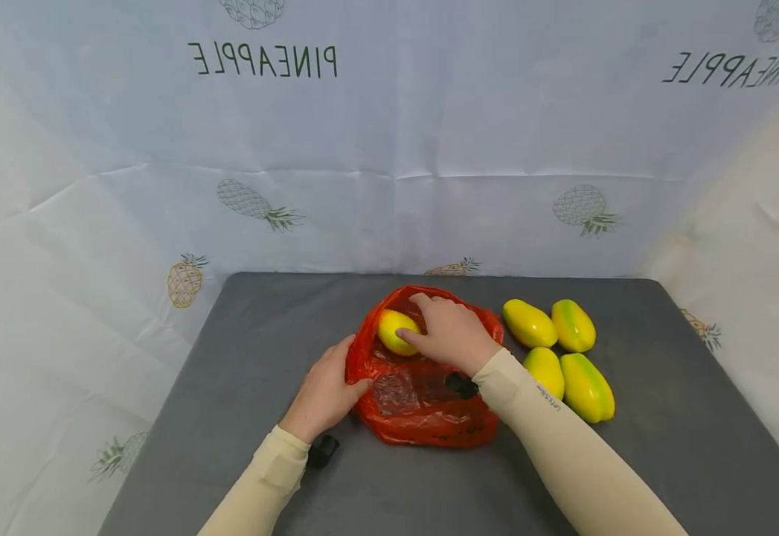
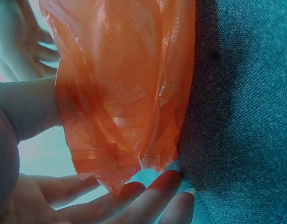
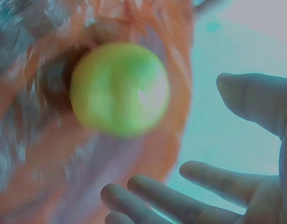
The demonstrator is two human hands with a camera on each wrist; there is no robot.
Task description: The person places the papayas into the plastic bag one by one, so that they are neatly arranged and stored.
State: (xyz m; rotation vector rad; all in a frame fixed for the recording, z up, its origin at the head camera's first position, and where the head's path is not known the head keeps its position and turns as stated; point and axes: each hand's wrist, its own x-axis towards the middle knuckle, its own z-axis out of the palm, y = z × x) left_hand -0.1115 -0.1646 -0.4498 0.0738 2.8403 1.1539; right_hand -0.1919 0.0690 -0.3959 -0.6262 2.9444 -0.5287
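A red plastic bag point(image 1: 429, 424) lies on the grey table with its mouth spread, and a yellow-green fruit point(image 1: 397, 333) sits inside near its left side. My left hand point(image 1: 325, 391) holds the bag's left rim, thumb on the inner side and fingers outside; the left wrist view shows the orange-looking plastic point(image 2: 120, 93) between thumb and fingers. Over the bag's mouth is my right hand point(image 1: 456, 331), thumb and fingers apart. In the right wrist view the fruit point(image 3: 120, 88) lies clear of the spread fingers point(image 3: 167, 198), with nothing held.
Several yellow fruits with green streaks, such as the front one point(image 1: 587, 388), lie on the table point(image 1: 262, 327) right of the bag, close to the right forearm. A white cloth with pineapple prints point(image 1: 496, 126) hangs behind the table.
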